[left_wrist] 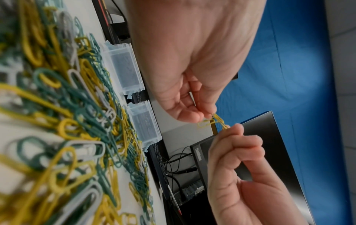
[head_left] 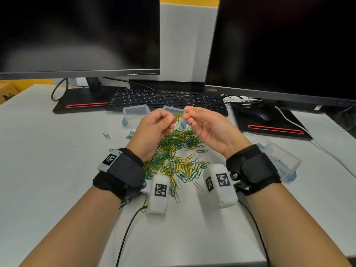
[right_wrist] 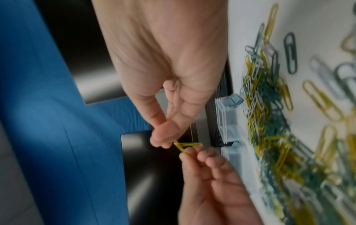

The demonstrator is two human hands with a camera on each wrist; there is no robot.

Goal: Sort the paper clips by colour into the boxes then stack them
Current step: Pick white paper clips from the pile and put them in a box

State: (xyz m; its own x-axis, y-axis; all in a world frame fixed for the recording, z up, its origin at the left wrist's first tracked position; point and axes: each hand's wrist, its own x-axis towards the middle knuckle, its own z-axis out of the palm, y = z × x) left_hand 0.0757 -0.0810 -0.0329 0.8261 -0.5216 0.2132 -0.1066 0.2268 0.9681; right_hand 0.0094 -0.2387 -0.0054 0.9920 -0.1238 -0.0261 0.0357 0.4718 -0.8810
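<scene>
While both hands, left hand (head_left: 154,130) and right hand (head_left: 208,128), pinch two hooked yellow clips (head_left: 180,114) above the pile (head_left: 173,151) (light, springy wire), fingertip grips at the loops look best.

Paper clip pile (head_left: 173,151) lay on matt, smooth pale desk (head_left: 48,170); clips looked coated wire w/ smooth, slightly glossy skin in yellow, green & white. Behind pile, two boxes (head_left: 135,112) were clear, glossy plastic w/ pale blue clasps; a third clear box (head_left: 283,160) sat right of pile. Wrist straps (head_left: 125,170) near pile were black woven cloth, matt; white pods (head_left: 159,193) beside them looked like matt plastic. Beyond pile, keyboard (head_left: 165,99) was matt black plastic, monitor screens (head_left: 77,35) dark & glossy. Linked yellow clips (left_wrist: 213,121) above pile had same smooth coating.
</scene>
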